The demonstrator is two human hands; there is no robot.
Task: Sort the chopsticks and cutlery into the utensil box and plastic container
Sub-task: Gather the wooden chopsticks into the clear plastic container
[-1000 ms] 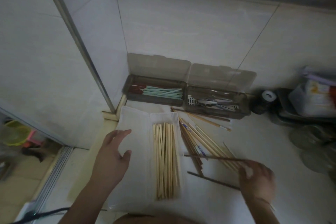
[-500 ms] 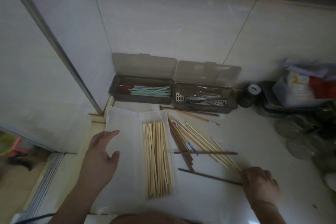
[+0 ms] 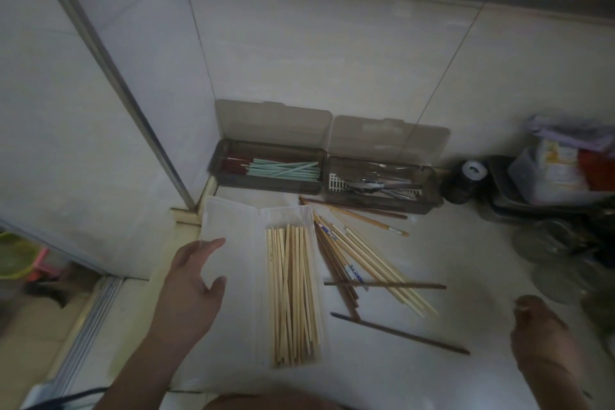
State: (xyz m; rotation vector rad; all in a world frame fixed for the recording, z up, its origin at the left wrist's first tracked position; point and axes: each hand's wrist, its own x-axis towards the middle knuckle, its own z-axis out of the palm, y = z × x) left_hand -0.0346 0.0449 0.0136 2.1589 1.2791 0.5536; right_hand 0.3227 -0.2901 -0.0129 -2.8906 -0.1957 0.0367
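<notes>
Against the wall: a smoky-brown utensil box (image 3: 382, 206) in two compartments, both lids up. In the left compartment, mint-green chopsticks (image 3: 283, 170) with dark red ends, lying flat; in the right, metal cutlery (image 3: 376, 185) (pieces too dim to tell apart). Nearer, a clear plastic container (image 3: 263, 220), lid folded open to the left, holding pale bamboo chopsticks (image 3: 293, 296) lengthwise. Just right of it, on the worktop, loose chopsticks (image 3: 362, 263), pale and dark brown, fanned and crossed.

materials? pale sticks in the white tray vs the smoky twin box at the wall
Pale chopsticks in the white tray: probably bamboo or light wood, matt, with square-cut ends and a straw colour. White translucent tray: thin frosted plastic, the counter showing faintly through. Smoky twin utensil box: tinted clear plastic, contents visible through its walls and raised lids.
</notes>
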